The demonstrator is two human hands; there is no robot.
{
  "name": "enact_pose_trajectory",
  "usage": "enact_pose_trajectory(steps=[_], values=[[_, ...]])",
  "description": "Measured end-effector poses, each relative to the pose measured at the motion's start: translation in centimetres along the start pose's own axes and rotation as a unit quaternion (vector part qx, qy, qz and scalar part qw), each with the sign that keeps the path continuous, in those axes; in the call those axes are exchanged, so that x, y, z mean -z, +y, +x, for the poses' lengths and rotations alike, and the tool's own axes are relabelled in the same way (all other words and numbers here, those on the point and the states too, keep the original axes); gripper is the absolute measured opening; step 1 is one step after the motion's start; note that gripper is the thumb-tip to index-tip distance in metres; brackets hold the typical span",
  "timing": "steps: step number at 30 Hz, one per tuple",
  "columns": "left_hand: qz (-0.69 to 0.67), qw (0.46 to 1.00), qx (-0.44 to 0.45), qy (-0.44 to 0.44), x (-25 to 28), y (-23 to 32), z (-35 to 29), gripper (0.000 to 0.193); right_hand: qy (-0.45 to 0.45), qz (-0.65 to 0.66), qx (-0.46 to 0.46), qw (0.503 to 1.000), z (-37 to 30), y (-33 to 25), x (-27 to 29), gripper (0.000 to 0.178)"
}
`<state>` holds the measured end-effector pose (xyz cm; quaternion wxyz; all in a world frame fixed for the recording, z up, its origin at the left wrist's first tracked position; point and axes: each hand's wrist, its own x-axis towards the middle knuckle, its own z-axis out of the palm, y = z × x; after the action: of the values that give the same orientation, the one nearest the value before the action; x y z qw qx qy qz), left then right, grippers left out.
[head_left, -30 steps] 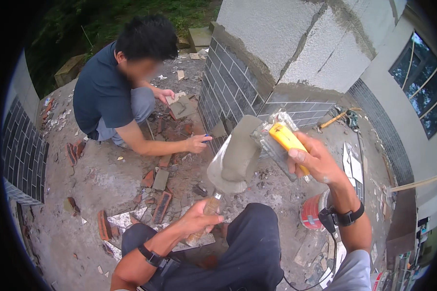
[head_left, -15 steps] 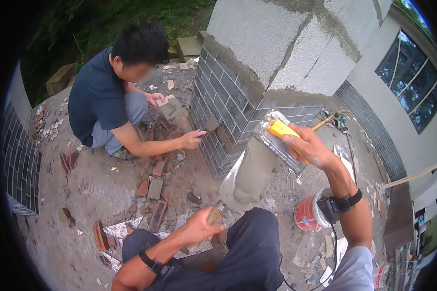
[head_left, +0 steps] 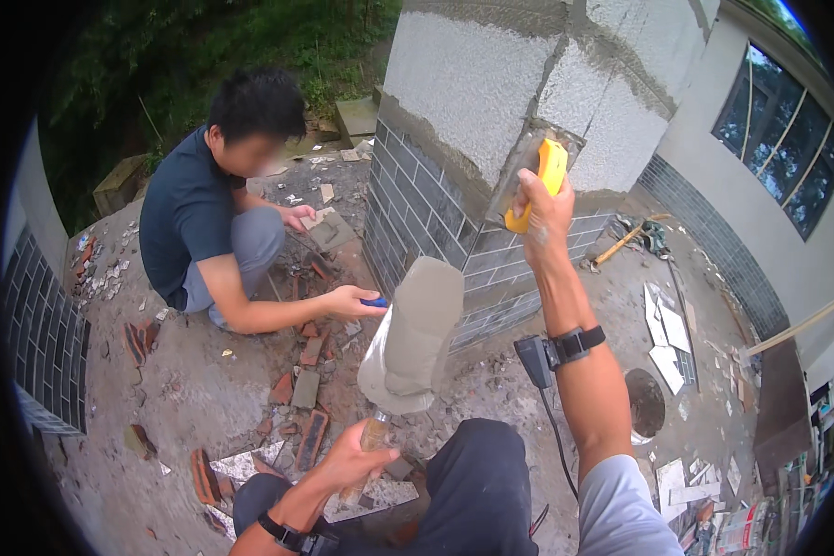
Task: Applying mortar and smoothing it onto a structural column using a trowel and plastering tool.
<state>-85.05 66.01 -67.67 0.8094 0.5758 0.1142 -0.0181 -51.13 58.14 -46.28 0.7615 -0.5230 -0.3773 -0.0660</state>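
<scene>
Head view. Nearest, a bent knee (head_left: 485, 463) in dark trousers; at its nine o'clock the left hand (head_left: 361, 456), fingers curled round a wooden handle (head_left: 376, 432), thumb toward three o'clock. Handle belongs to a broad trowel (head_left: 373, 371) aimed at one o'clock, long axis seven to one, its blade carrying a thick slab of grey mortar (head_left: 422, 324). Left hand much the nearer to this load. Right hand (head_left: 544, 211) well apart from it, farther up toward one o'clock, fingers wrapped about the yellow grip (head_left: 553, 167) of a flat float (head_left: 511, 167), grip also tilted seven to one. Key relation, as I judge it: mortar at the float's seven o'clock, a gap between, axes nearly parallel. Float sits at the corner of a pillar (head_left: 473, 56), where pale blocks meet grey brick-pattern tiles (head_left: 417, 190); contact I cannot tell. Beyond the trowel, at ten o'clock, crouches a co-worker (head_left: 190, 195), near hand (head_left: 343, 304) on a blue-handled tool (head_left: 374, 302), far hand (head_left: 296, 218) holding a mortar-smeared tile piece (head_left: 330, 230). Farthest: greenery (head_left: 278, 37) at eleven, a barred window (head_left: 788, 148) at two.
</scene>
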Motion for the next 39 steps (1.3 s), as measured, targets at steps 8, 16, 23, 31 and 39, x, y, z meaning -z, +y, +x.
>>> enact_pose_trajectory(steps=[8,16,23,31,39], values=[[-0.004,0.999,0.007,0.034,0.3,0.8,-1.1,0.025,0.092,-0.026,-0.013,0.995,0.7,2.4,0.0,0.025],[-0.006,1.000,0.007,0.010,0.3,1.0,-1.2,0.026,0.110,-0.077,-0.015,0.991,-2.5,3.2,2.3,0.022],[-0.017,1.000,0.020,0.004,0.5,0.2,-0.7,0.026,0.055,-0.079,-0.060,0.994,-4.6,7.0,1.8,0.022],[-0.032,0.999,0.012,0.010,1.2,0.2,-1.3,0.026,0.144,-0.072,-0.056,0.985,-6.2,9.1,3.1,0.022],[-0.053,0.998,0.012,0.044,1.8,-0.1,-1.2,0.029,0.097,-0.067,-0.085,0.989,-9.1,12.1,2.8,0.024]])
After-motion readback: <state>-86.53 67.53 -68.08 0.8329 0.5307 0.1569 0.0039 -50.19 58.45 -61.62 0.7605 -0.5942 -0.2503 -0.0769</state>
